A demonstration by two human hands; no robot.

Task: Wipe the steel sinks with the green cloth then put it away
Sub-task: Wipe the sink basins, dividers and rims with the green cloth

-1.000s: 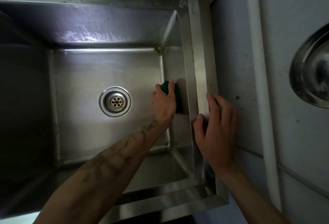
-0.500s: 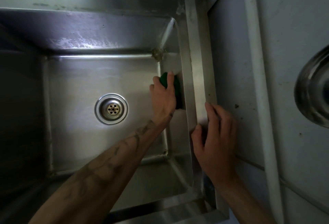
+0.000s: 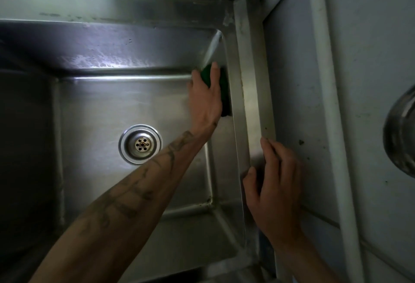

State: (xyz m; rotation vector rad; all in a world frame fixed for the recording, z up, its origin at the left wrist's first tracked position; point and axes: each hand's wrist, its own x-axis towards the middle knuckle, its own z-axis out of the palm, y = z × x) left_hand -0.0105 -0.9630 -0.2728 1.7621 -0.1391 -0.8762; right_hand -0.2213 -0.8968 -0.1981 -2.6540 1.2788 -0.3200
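Observation:
The steel sink (image 3: 107, 107) fills the view, with its drain (image 3: 140, 144) in the middle of the floor. My left hand (image 3: 205, 100) holds the green cloth (image 3: 224, 89) flat against the sink's right inner wall, close to the far right corner. Its fingers wrap over the cloth, and most of the cloth is hidden behind the hand. My right hand (image 3: 274, 188) rests on the sink's right rim (image 3: 256, 94) with relaxed fingers and holds nothing.
A pale wall with a white vertical strip (image 3: 325, 80) runs along the right of the sink. A round steel vessel (image 3: 402, 138) shows at the right edge. The sink's left side lies in dark shadow.
My left hand has slid the green cloth up the right wall toward the far corner. My right hand has stayed on the rim.

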